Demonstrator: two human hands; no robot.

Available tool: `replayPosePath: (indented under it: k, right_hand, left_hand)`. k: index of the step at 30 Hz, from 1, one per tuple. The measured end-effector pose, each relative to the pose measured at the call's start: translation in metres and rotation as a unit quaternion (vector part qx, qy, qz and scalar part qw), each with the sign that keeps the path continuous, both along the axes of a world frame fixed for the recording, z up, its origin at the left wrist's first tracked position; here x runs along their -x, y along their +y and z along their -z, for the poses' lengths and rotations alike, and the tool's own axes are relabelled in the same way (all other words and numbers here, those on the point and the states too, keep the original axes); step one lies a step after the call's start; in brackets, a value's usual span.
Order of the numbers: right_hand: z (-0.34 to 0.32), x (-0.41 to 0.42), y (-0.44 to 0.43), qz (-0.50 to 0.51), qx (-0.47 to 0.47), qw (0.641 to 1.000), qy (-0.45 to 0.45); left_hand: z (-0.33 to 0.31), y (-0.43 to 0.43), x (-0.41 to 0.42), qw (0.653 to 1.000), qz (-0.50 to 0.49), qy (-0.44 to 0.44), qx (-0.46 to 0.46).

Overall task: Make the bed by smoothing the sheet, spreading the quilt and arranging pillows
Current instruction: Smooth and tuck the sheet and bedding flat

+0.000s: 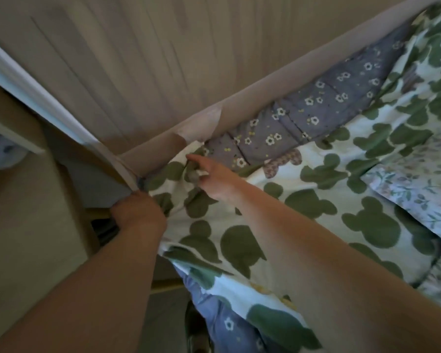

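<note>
A white quilt with green bear-head shapes (278, 220) covers the bed up to its corner by the headboard (265, 87). My left hand (138, 212) is curled at the bed's corner edge, gripping the quilt's edge there. My right hand (214, 178) reaches toward the corner and pinches a bunch of the quilt, index finger stretched forward. A blue-grey sheet with small white flowers (316, 103) shows along the headboard and below the quilt's near edge. A pale floral pillow (418, 184) lies at the right.
A beige panelled wall (138, 59) rises behind the headboard. A white rail or frame (36, 93) runs diagonally at the left, with a light wooden cabinet (23, 225) beside the bed. The gap between bed and cabinet is narrow and dark.
</note>
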State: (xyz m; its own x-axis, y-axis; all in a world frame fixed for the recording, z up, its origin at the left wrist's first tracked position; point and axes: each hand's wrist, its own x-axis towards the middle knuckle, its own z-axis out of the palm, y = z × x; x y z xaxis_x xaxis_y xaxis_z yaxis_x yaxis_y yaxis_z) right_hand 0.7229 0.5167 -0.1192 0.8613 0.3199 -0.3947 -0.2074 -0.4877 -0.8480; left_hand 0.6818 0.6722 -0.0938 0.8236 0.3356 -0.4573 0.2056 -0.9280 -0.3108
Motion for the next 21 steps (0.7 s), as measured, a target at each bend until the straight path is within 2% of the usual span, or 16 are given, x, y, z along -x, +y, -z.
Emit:
replayPosePath:
  k: [1, 3, 4, 6, 8, 10, 13, 15, 17, 19, 21]
  right_hand:
    - [0.005, -0.002, 0.002, 0.018, -0.035, 0.999, 0.019]
    - [0.015, -0.003, -0.009, 0.124, -0.075, 0.989, 0.036]
    - [0.02, -0.003, -0.021, 0.179, -0.041, 0.982, 0.034]
    - [0.034, -0.003, -0.052, 0.226, 0.102, 0.969, 0.017]
    - [0.049, -0.003, -0.078, 0.172, 0.233, 0.957, 0.008]
    - [0.056, -0.002, -0.093, 0.072, 0.343, 0.937, -0.01]
    - [0.058, -0.003, -0.101, -0.015, 0.448, 0.892, -0.061]
    - [0.058, -0.008, -0.106, -0.042, 0.468, 0.88, -0.071]
    - [0.06, -0.011, -0.105, -0.002, 0.445, 0.894, -0.054]
    - [0.063, -0.011, -0.102, 0.046, 0.403, 0.914, 0.003]
    - [0.067, -0.008, -0.099, 0.032, 0.415, 0.909, 0.03]
  left_hand:
    - [0.0, 0.002, -0.003, 1.0, -0.008, 0.003, -0.004]
    - [0.006, 0.002, -0.011, 1.0, -0.007, 0.002, 0.015]
    - [0.01, -0.001, -0.016, 0.999, 0.004, -0.003, 0.046]
    - [0.02, -0.009, -0.027, 0.987, 0.057, -0.043, 0.147]
    - [0.033, -0.021, -0.037, 0.963, 0.158, -0.092, 0.199]
    - [0.043, -0.036, -0.046, 0.938, 0.258, -0.11, 0.202]
    - [0.058, -0.062, -0.063, 0.923, 0.316, -0.092, 0.201]
    - [0.063, -0.076, -0.073, 0.927, 0.329, -0.049, 0.176]
    - [0.066, -0.082, -0.081, 0.931, 0.34, -0.012, 0.134]
    - [0.069, -0.083, -0.088, 0.931, 0.352, 0.007, 0.098]
    - [0.074, -0.082, -0.09, 0.923, 0.377, -0.002, 0.077]
